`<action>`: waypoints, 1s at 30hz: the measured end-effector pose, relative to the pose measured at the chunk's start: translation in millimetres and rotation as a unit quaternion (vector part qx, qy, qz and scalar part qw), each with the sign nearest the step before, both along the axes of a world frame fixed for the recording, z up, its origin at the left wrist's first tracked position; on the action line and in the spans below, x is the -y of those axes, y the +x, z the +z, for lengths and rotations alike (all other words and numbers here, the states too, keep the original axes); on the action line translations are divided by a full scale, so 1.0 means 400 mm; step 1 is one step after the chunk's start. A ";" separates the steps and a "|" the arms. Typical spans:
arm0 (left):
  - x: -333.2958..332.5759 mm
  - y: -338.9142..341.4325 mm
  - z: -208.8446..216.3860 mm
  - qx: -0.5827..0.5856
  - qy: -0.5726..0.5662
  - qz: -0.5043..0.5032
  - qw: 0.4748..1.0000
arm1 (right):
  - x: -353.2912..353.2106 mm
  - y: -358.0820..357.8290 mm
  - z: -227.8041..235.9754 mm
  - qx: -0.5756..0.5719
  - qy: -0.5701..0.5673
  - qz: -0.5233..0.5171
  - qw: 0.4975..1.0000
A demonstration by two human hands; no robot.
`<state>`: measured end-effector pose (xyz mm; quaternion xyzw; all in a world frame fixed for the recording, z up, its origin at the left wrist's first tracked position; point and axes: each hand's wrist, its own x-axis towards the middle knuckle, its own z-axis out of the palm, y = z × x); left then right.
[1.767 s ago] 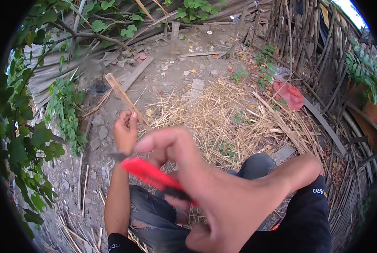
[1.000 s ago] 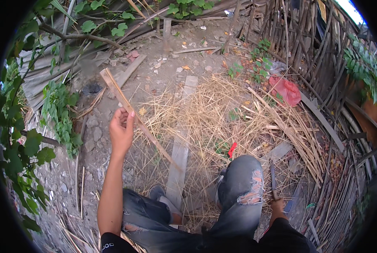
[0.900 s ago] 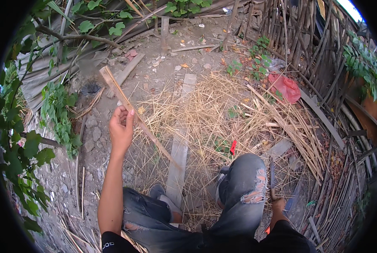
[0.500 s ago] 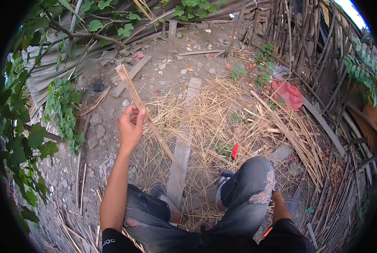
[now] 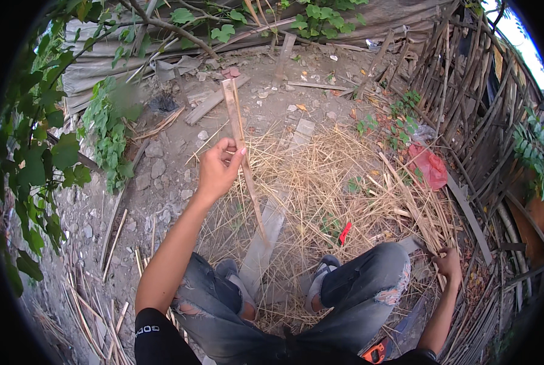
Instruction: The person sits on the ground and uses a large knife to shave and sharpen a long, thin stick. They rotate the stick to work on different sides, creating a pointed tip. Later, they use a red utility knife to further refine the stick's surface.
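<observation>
My left hand (image 5: 220,170) is closed round a long split bamboo strip (image 5: 233,112), gripping it about midway. The strip stands tilted, its top pointing away from me and its lower end over a flat grey board (image 5: 263,237) on the ground between my feet. Out to the right, beyond my knee, my right hand (image 5: 448,266) is closed with its fingers curled. A dark, narrow thing (image 5: 427,249) shows at its fingers, too small to make out. A small red object (image 5: 345,233) lies on the straw-like shavings near my right foot.
Bamboo shavings (image 5: 320,170) cover the ground ahead, with a bundle of split strips (image 5: 415,204) at right. An orange-handled saw (image 5: 375,353) lies beside my right leg. A red plastic bag (image 5: 428,167) rests by the stick fence (image 5: 460,91). Leafy branches (image 5: 59,152) hang at left.
My right hand has come out from behind my right knee and reached forward to the right. The bamboo strip in my left hand now stands more upright. My view has shifted, uncovering the orange saw handle.
</observation>
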<state>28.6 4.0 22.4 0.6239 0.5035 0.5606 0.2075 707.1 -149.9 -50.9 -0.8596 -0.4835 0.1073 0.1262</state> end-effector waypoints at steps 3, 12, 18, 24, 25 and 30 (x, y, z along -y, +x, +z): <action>-0.004 0.030 0.013 -0.026 0.000 0.000 1.000 | -0.038 -0.256 0.337 -0.149 0.252 0.070 0.954; -0.007 0.061 -0.002 -0.024 0.022 0.037 0.999 | -0.149 -0.923 0.516 -0.576 0.260 0.361 0.686; 0.003 0.039 -0.010 -0.049 0.061 0.077 0.994 | -0.149 -1.082 0.479 -0.565 0.246 0.388 0.686; -0.001 0.039 -0.015 -0.061 0.069 0.092 0.991 | -0.154 -1.118 0.436 -0.529 0.254 0.415 0.695; -0.001 0.036 -0.014 -0.060 0.074 0.090 0.991 | -0.149 -1.122 0.444 -0.538 0.246 0.408 0.696; 0.008 0.037 -0.014 -0.053 0.078 0.081 0.992 | -0.157 -1.125 0.432 -0.531 0.244 0.408 0.702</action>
